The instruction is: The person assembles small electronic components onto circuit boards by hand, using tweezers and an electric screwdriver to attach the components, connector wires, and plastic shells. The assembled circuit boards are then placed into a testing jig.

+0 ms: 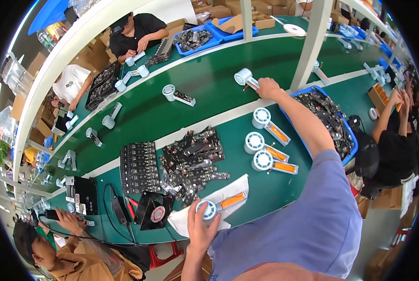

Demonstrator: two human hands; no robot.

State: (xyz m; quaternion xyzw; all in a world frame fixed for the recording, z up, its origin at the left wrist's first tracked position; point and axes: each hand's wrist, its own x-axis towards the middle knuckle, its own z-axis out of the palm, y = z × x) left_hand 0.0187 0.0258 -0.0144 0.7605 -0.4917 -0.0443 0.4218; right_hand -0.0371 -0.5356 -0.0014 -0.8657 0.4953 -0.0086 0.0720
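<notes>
My left hand [201, 230] is closed round the round head of a light-blue handheld fan body [208, 210]. Its open handle shows an orange battery and lies over a white sheet [186, 222]. My right arm reaches far across the bench. At its end my right hand [268, 88] grips the handle of a second fan body [243, 77] on the green belt, its round head pointing left. Between my arms stand three more fan bodies with orange batteries, among them an upper one [262, 118] and a lower one [263, 160].
Circuit boards lie in a neat stack [139, 167] and a loose pile [193, 157]. A blue bin [352, 140] of black parts sits under my right arm. A black fan [155, 211] and a cable stand at the left. A white post [312, 47] rises beyond. Other people work around the bench.
</notes>
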